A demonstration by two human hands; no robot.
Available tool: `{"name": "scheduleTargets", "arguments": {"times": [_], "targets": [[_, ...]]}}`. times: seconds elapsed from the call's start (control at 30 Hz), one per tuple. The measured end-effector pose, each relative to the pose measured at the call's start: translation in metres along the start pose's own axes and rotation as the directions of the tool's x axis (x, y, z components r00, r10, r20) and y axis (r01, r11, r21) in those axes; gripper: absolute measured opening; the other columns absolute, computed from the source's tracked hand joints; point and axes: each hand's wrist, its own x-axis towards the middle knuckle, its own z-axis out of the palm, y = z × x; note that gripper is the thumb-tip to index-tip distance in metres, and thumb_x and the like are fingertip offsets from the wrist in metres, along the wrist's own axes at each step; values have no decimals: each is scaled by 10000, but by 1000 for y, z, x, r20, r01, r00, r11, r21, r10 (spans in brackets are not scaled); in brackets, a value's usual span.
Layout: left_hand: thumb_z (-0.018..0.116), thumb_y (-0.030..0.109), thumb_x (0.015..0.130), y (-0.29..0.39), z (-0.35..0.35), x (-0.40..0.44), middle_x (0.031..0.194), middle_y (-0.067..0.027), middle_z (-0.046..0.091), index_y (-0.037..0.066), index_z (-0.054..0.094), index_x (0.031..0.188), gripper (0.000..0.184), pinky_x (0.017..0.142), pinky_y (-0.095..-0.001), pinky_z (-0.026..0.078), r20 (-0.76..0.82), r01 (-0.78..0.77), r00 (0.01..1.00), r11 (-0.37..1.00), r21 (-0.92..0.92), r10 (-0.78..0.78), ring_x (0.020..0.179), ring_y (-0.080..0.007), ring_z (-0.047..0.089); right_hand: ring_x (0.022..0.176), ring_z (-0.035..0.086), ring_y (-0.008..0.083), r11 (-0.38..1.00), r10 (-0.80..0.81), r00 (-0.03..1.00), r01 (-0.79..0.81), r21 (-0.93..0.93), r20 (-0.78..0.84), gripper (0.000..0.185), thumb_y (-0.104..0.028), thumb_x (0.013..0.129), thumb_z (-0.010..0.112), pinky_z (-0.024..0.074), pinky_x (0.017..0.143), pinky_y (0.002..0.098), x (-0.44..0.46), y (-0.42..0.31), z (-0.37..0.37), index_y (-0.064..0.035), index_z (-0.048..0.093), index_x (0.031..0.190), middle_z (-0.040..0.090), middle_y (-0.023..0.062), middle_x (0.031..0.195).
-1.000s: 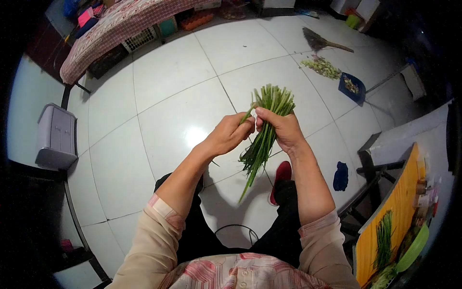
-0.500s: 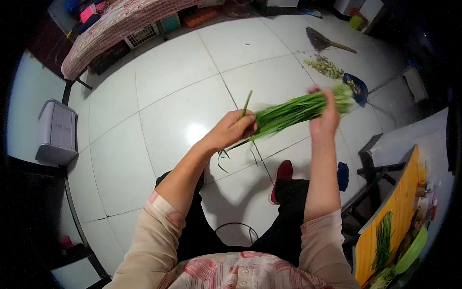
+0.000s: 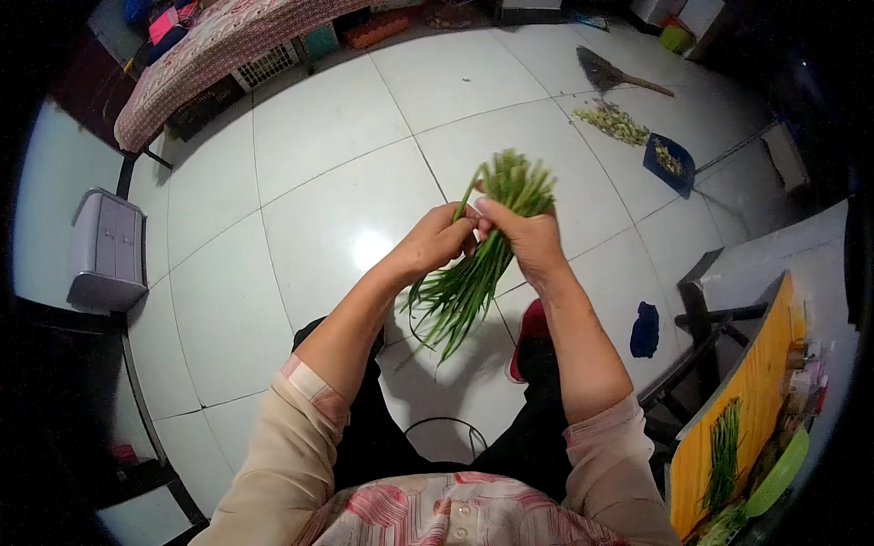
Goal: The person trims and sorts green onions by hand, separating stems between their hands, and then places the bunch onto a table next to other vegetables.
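A bunch of long green stalks (image 3: pixel 482 273) is gripped in my right hand (image 3: pixel 531 238), its pale cut ends up and its dark leafy tips hanging down to the left. My left hand (image 3: pixel 437 241) is closed close beside it, pinching a thin green stalk (image 3: pixel 465 197) that points upward. The fingertips of both hands meet or nearly meet in front of the bunch. More green stalks (image 3: pixel 724 453) lie on a yellow wooden board (image 3: pixel 763 350) at the lower right.
Trimmings (image 3: pixel 614 123) lie on the tiled floor by a blue dustpan (image 3: pixel 669 166) and a broom (image 3: pixel 605 73). A dark blue cloth (image 3: pixel 645 330) is on the floor at right. A grey cabinet (image 3: pixel 111 250) stands left, a cloth-covered table (image 3: pixel 218 50) at the upper left.
My right hand swung the bunch out to the right, nearly level, then brought it back beside my left hand with the cut ends up. My left hand kept its thin stalk.
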Motion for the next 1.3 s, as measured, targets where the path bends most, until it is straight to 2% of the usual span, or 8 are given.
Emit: {"name": "scheduleTargets", "arguments": {"times": [0.17, 0.27, 0.47, 0.6, 0.9, 1.03, 1.17, 1.3], "targets": [[467, 230, 931, -17, 0, 8, 747, -23, 560, 48, 530, 932, 193, 521, -216, 374, -25, -176, 983, 968, 180, 183, 628, -66, 468, 577, 559, 97, 998, 20, 1000, -21, -65, -20, 85, -85, 828, 672, 462, 534, 239, -1, -1, 11, -30, 624, 786, 597, 11, 658], [449, 201, 913, 2, 4, -3, 742, -51, 557, -6, 544, 951, 231, 655, -291, 449, -69, -192, 975, 958, 212, 210, 705, -123, 541, 595, 565, 105, 1000, 28, 996, -28, -2, -81, 98, -98, 832, 674, 469, 549, 244, 5, -1, 4, -36, 622, 774, 596, 20, 658], [471, 224, 955, 8, 1, -8, 714, -26, 553, -19, 593, 918, 274, 635, -243, 430, -194, -216, 956, 975, 42, 220, 685, -97, 521, 567, 549, 133, 948, 1, 987, 51, 315, -163, 203, -168, 827, 684, 453, 555, 267, 13, -2, -8, -20, 614, 947, 568, 24, 652], [462, 215, 960, 1, -2, -5, 703, -25, 549, -11, 594, 922, 264, 628, -239, 427, -228, -260, 938, 965, 39, 262, 677, -94, 517, 613, 561, 137, 881, 42, 996, -2, 472, -75, 373, -173, 837, 673, 465, 578, 267, 13, 1, -10, 13, 556, 1139, 576, 30, 703], [486, 224, 966, -3, 2, -4, 702, -6, 537, 7, 598, 917, 249, 586, -238, 421, -166, -287, 935, 943, 167, 313, 646, -80, 493, 634, 566, 111, 967, 20, 1000, -20, 255, 3, 261, -147, 835, 676, 469, 591, 247, 11, 4, -5, 10, 610, 1033, 601, 31, 736], [476, 231, 970, -7, -2, -3, 698, -19, 543, 0, 594, 923, 264, 600, -240, 433, -134, -293, 929, 908, 299, 344, 656, -88, 502, 739, 606, 146, 966, -19, 979, 70, 247, -205, 167, -127, 827, 685, 497, 656, 280, 18, 1, -15, -34, 612, 945, 627, 53, 814], [468, 277, 962, -1, -7, -7, 665, -62, 548, -14, 579, 897, 318, 604, -286, 432, -95, -306, 939, 930, 204, 330, 637, -134, 521, 843, 627, 248, 813, 25, 964, 134, 566, -264, 196, -173, 886, 598, 500, 787, 363, 27, -16, -61, -11, 569, 993, 642, 126, 891], [460, 270, 969, 0, -17, -10, 675, -18, 528, -11, 573, 874, 318, 586, -262, 410, -105, -290, 946, 945, 154, 307, 635, -97, 479, 799, 574, 216, 697, -95, 928, 321, 642, -361, 143, -192, 891, 596, 473, 814, 361, 23, -26, -102, -75, 519, 919, 572, 63, 799]]}}
